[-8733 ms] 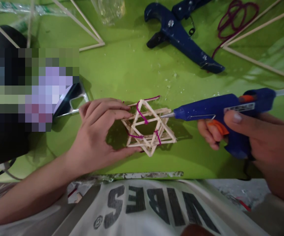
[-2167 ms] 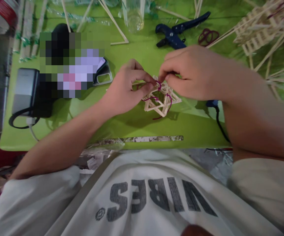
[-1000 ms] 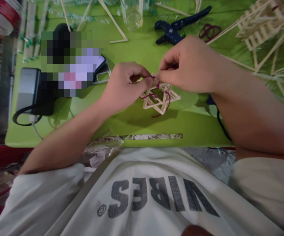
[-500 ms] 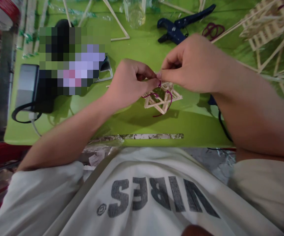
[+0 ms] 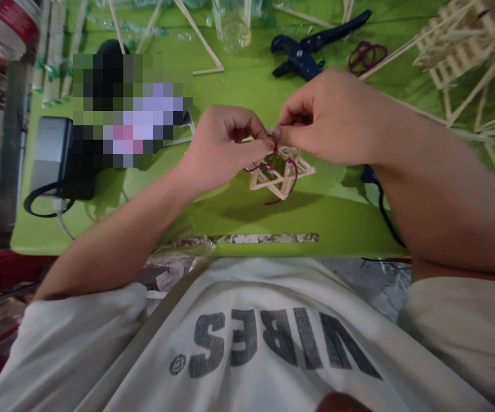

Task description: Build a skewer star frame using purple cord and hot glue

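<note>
A small star-shaped frame of pale wooden sticks (image 5: 282,189) hangs just above the green table, its far edge hidden behind my fingers. Purple cord (image 5: 295,176) is tied on it in several places, and one loose end curls down past its near point. My left hand (image 5: 230,140) is closed, thumb and forefinger pinching the cord at the far edge of the star. Beside it, my right hand (image 5: 322,123) also pinches at the same purple cord, its fingertips close to the left ones. The exact knot is hidden between the fingers.
Blue-handled cutters (image 5: 301,54) and a loop of purple cord (image 5: 366,56) lie beyond my right hand. A larger stick structure (image 5: 457,51) stands at the far right. A clear cup (image 5: 233,28) is at the back; a power bank (image 5: 52,154) with cable lies left on the table (image 5: 178,220).
My fingertips have moved slightly apart at the cord, the right hand's fingers shifting a little. The star stays in nearly the same place; the whole view has shifted slightly.
</note>
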Action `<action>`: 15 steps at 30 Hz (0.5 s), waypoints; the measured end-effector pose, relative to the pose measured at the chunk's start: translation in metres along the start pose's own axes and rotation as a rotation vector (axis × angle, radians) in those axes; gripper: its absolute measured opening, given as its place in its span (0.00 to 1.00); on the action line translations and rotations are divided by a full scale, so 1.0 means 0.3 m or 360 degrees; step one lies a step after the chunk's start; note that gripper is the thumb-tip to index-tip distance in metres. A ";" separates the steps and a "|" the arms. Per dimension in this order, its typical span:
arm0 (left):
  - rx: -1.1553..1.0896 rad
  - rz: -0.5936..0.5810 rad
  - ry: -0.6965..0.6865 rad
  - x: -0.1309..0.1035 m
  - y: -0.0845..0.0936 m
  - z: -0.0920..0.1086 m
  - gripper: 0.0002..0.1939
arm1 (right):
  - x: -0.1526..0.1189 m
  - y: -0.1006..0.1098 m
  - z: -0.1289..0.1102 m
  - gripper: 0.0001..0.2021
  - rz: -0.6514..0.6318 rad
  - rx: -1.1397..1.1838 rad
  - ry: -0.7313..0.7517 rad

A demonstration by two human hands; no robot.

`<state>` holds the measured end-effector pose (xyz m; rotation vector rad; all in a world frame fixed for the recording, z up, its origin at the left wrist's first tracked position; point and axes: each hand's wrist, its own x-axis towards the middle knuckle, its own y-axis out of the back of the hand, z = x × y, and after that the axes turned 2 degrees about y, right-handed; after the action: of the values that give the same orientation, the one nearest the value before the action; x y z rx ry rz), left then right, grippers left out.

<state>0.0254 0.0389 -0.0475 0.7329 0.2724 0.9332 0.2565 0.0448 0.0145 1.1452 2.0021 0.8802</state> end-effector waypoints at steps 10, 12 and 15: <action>-0.0691 0.0319 -0.0220 0.018 -0.007 -0.030 0.07 | -0.020 -0.006 0.005 0.09 0.0182 -0.0116 0.0134; -0.0723 0.0323 -0.0248 0.012 -0.002 -0.028 0.09 | -0.033 0.007 -0.002 0.06 0.0180 -0.0032 0.0217; -0.0752 0.0327 -0.0288 0.005 0.009 -0.020 0.12 | -0.057 0.038 -0.010 0.08 0.0082 0.0078 0.0377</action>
<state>0.0214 0.0438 -0.0500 0.4072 -0.1849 1.0673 0.2659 0.0334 0.0290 1.1700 2.2031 1.0400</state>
